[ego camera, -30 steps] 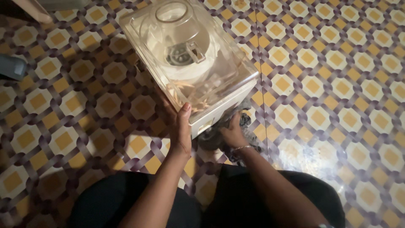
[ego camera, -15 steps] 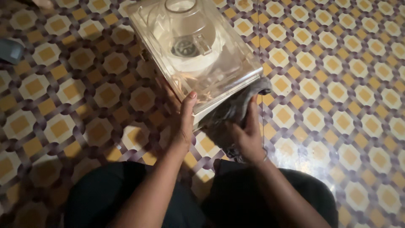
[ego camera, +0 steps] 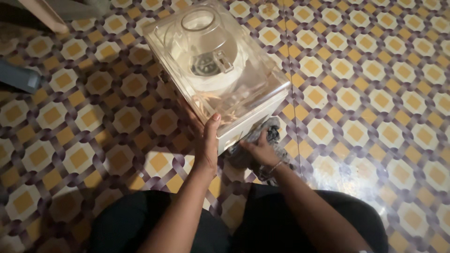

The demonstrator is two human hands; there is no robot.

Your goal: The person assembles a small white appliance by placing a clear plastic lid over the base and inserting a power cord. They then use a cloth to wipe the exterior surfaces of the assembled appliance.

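Clear plastic dispenser housing (ego camera: 220,70), containing an inverted transparent bowl (ego camera: 206,42), lies on patterned tile floor (ego camera: 375,93); left hand (ego camera: 207,143) presses flat, fingers together, against its near corner, while right hand (ego camera: 260,150), lower than half a second before, clutches a grey cloth (ego camera: 272,129) beneath that corner.

The floor (ego camera: 365,93) is patterned with white octagons, yellow squares and interlaced purple bands. A clear, white-based appliance (ego camera: 220,70) and a grey cloth (ego camera: 255,140) are seen; black trousers (ego camera: 154,225) are worn.
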